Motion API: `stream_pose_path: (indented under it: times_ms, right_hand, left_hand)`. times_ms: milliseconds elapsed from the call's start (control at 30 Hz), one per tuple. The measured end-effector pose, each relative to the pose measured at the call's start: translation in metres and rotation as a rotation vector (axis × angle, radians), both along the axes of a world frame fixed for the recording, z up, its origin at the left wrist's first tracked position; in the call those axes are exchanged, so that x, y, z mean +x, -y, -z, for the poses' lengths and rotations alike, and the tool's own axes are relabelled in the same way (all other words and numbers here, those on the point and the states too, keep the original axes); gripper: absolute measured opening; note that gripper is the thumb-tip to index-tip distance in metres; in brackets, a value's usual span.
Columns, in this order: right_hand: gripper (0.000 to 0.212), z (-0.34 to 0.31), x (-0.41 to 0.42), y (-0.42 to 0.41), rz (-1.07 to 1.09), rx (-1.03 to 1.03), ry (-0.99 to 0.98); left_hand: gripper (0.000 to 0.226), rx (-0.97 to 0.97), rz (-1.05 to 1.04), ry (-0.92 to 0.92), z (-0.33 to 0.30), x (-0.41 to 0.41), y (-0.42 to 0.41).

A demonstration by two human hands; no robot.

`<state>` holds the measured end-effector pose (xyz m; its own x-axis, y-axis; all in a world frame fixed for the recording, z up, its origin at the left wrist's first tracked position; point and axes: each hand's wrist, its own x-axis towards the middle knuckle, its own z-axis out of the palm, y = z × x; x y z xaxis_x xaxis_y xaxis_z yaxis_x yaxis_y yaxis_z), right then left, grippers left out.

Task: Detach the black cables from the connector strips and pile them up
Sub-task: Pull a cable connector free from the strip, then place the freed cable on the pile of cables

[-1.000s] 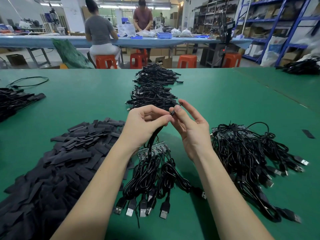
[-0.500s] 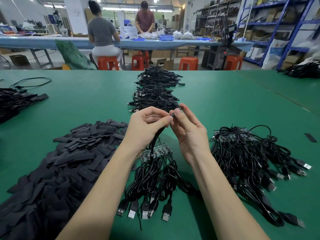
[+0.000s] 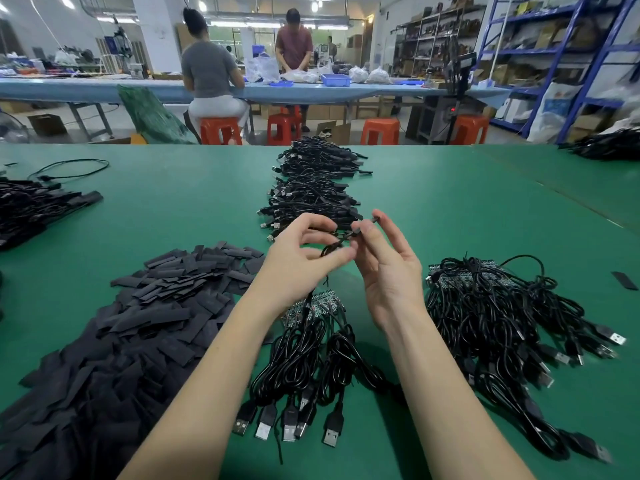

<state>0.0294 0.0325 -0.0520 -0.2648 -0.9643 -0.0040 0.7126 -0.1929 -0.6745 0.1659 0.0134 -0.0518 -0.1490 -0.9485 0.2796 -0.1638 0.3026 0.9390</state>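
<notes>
1. Currently I see the wide green felt-covered worktable (image 3: 450,209) carrying everything, with two finished piles of detached black cables (image 3: 311,202) lying in a line at its far middle.
2. To my left lies a broad heap of flat black sleeve strips (image 3: 138,323); to my right lies a tangled bundle of black USB cables (image 3: 491,317) attached to its board.
3. Just below my hands rests the small green connector strip (image 3: 313,306), with its looped black USB cables (image 3: 304,362) fanned toward me.
4. My left hand (image 3: 298,268) pinches one black cable lead (image 3: 337,244) between thumb and fingertips, the other fingers loosely curled.
5. My right hand (image 3: 388,268) pinches the tip of the same lead; its remaining fingers are spread wide.
6. Change: half a second ago both hands were closed tight together on the tip; now they have drawn apart. I judge the end is freed, so this cable can go to the pile.
7. Writing: none readable on any item.
</notes>
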Motion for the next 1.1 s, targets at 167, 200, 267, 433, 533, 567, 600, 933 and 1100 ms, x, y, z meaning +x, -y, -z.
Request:
stream_pose_path:
  times_ms: [167,200,267,433,533,567,600,933,1100]
  right_hand:
    - [0.039,0.006,-0.019,0.004,0.097,0.045,0.006]
    - [0.038,0.008,-0.021,0.006,0.091,0.061,-0.001]
    - [0.035,0.01,-0.024,0.007,0.065,0.106,-0.057]
    - [0.037,0.024,-0.033,0.009,0.0,0.327,-0.387]
    - [0.029,0.029,-0.034,0.01,-0.049,0.352,-0.474]
    - [0.024,0.03,-0.034,0.011,-0.073,0.347,-0.5]
    - [0.018,0.031,-0.032,0.012,-0.098,0.345,-0.53]
    - [0.005,0.044,-0.024,0.017,-0.064,0.364,-0.647]
    - [0.005,0.044,-0.022,0.016,-0.05,0.353,-0.664]
  left_hand:
    - [0.021,-0.007,-0.01,0.21,0.004,0.007,0.002]
    - [0.019,-0.043,-0.017,0.234,0.004,0.007,0.002]
    - [0.017,-0.116,-0.036,0.292,0.004,0.007,0.002]
    - [0.019,-0.336,-0.19,0.508,-0.01,0.014,0.028]
    - [0.013,-0.491,-0.314,0.682,-0.028,0.01,0.068]
    - [0.011,-0.534,-0.339,0.726,-0.033,0.007,0.084]
    - [0.011,-0.553,-0.348,0.765,-0.035,0.004,0.099]
    - [0.018,-0.283,-0.366,0.944,-0.011,-0.013,0.176]
    - [0.019,-0.273,-0.354,0.856,-0.008,-0.009,0.166]
